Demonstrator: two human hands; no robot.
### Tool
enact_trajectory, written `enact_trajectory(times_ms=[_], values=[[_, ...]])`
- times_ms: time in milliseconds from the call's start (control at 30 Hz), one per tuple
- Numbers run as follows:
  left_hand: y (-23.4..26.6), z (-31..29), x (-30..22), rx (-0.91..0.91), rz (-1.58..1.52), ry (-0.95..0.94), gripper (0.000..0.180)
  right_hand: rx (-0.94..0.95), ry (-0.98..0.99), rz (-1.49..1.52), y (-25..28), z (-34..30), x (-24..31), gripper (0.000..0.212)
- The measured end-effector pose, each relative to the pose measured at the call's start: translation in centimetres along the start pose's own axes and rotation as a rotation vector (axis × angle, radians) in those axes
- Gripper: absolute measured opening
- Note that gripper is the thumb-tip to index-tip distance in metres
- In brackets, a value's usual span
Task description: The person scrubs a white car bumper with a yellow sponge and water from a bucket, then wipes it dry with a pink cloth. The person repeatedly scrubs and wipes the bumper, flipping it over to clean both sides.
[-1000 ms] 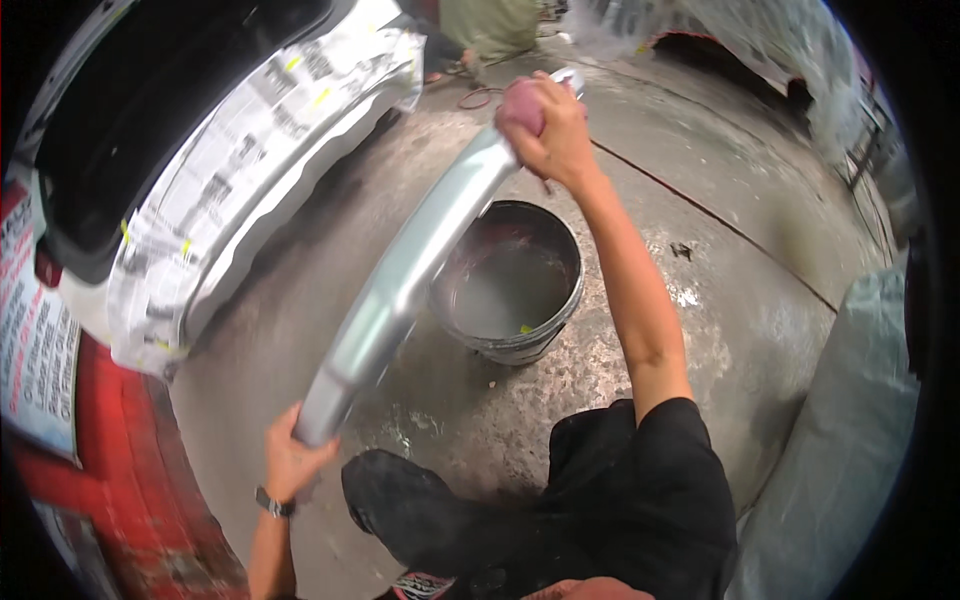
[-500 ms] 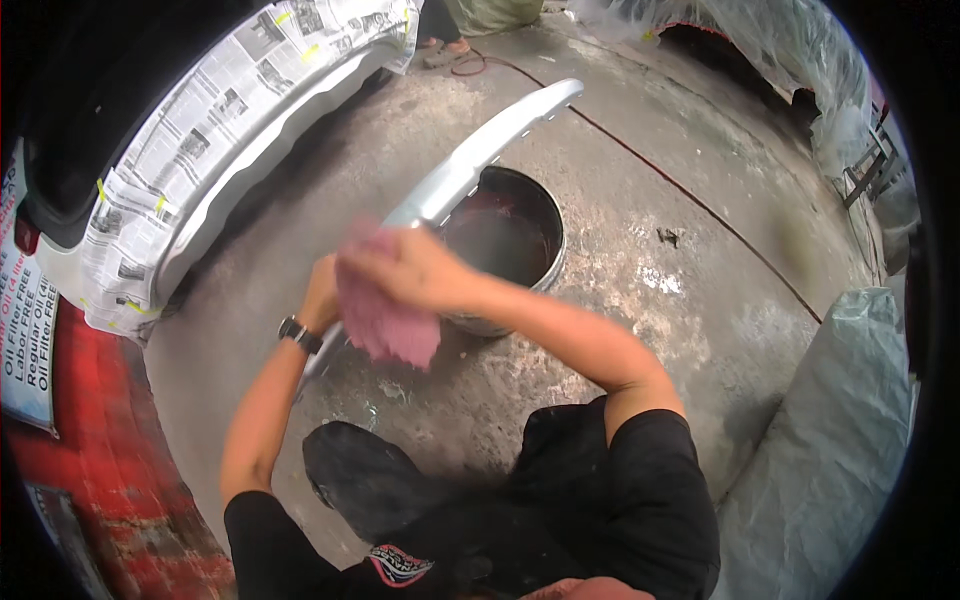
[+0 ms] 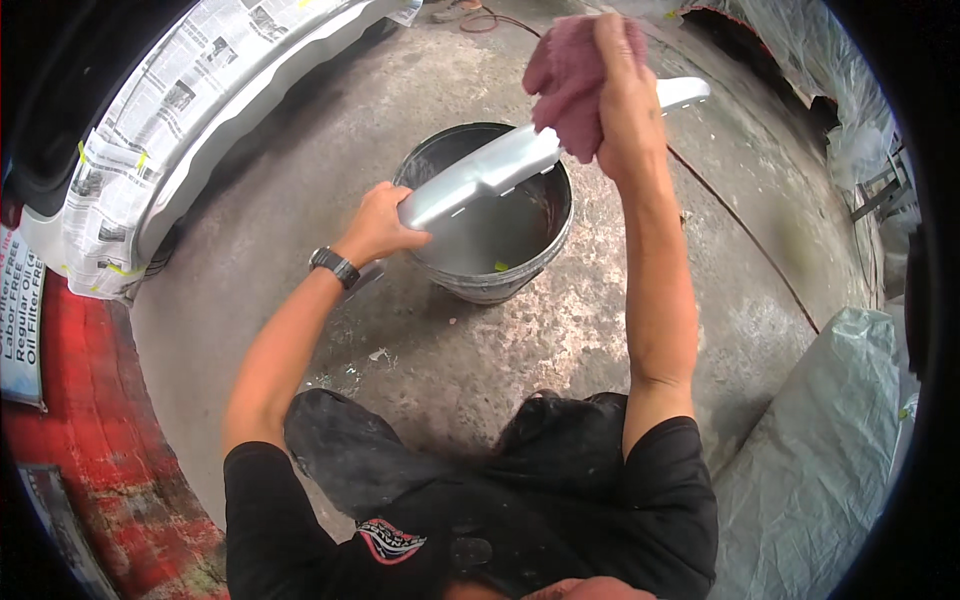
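A long silver trim piece (image 3: 485,178), slightly curved, slants across a dark round bucket (image 3: 490,287) from near left to far right. My left hand (image 3: 383,226) is closed round its near end, beside the bucket's left rim. Out over the far part of the trim is my right hand (image 3: 630,115), closed on a mauve cloth (image 3: 572,85). Cloth and hand hide a stretch of the trim, whose tip shows beyond them; whether the cloth touches it I cannot tell. Inside the bucket's near wall is a small yellow-green scrap (image 3: 501,267).
A silver bumper masked with newspaper (image 3: 150,125) and yellow tape stands at the left. Beyond the bucket a dark red hose (image 3: 740,218) crosses the concrete floor. At the right lies a plastic-covered bulk (image 3: 820,450); more plastic sheeting (image 3: 835,95) hangs at far right.
My right hand with the cloth has swept away from my left hand, up and right along the trim. The trim's far end has swung right, over the bucket.
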State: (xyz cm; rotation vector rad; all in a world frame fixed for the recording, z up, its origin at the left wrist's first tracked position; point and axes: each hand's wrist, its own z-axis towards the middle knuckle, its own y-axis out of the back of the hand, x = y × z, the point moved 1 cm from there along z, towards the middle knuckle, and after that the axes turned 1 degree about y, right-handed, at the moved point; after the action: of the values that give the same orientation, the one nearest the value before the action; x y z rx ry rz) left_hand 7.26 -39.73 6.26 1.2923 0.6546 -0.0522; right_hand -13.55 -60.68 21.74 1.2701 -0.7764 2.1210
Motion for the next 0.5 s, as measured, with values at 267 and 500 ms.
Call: enact_trajectory(times_ms=[267,500], values=[[-1.3,0.8,0.9,-0.009,0.173,0.030,0.059,0.315,-0.282,0.046,-3.4,-0.8,-6.0,0.071],[-0.2,0.3,-0.7,-0.069,0.236,0.099,0.087,0.366,-0.368,0.264,-7.2,-1.8,-8.6,0.070]])
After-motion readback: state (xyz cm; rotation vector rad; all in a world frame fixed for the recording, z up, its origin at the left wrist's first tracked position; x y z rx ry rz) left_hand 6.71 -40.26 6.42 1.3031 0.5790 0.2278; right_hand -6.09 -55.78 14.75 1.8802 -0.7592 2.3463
